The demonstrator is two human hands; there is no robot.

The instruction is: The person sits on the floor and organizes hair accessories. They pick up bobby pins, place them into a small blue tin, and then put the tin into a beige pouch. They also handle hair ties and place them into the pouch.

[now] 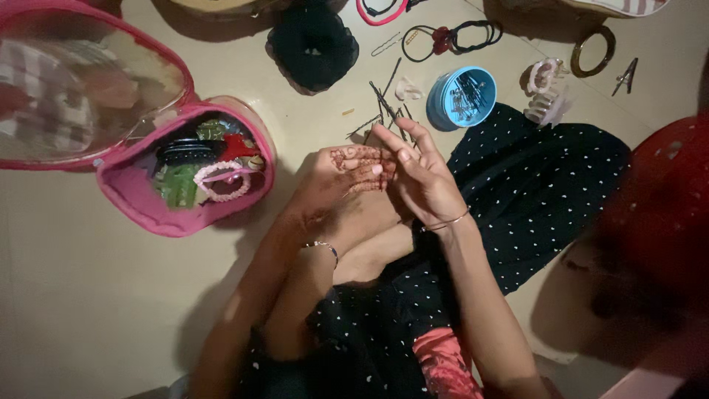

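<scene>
A bunch of thin dark hairpins (pixel 385 103) stands fanned above the fingertips of a seated person, pinched where the two hands meet just over the floor, a few more pins lying loose on the tiles right beneath. The left hand (pixel 347 177), its back patterned with henna, has its fingers curled together toward the pins, while the right hand (pixel 421 174) holds its fingers long and close, tips pressed on the bunch; which hand bears the grip cannot be told. The gathering looks partly done, by this view: a round blue tin (pixel 461 96) just beside the hands already holds many pins, yet strays remain on the floor (pixel 88 295). Further out, a black scrunchie (pixel 314 46), looped hair ties (pixel 450 37), a pale claw clip (pixel 546 89) and a brown bangle (pixel 593 50) lie spread along the far side. To the left a pink zip pouch (pixel 185 177) sits open, full of clips and bands, its clear lid thrown back. The dotted black skirt (pixel 539 185) and a red blurred object (pixel 657 214) hem in the right side; bare floor lies open at the near left.
</scene>
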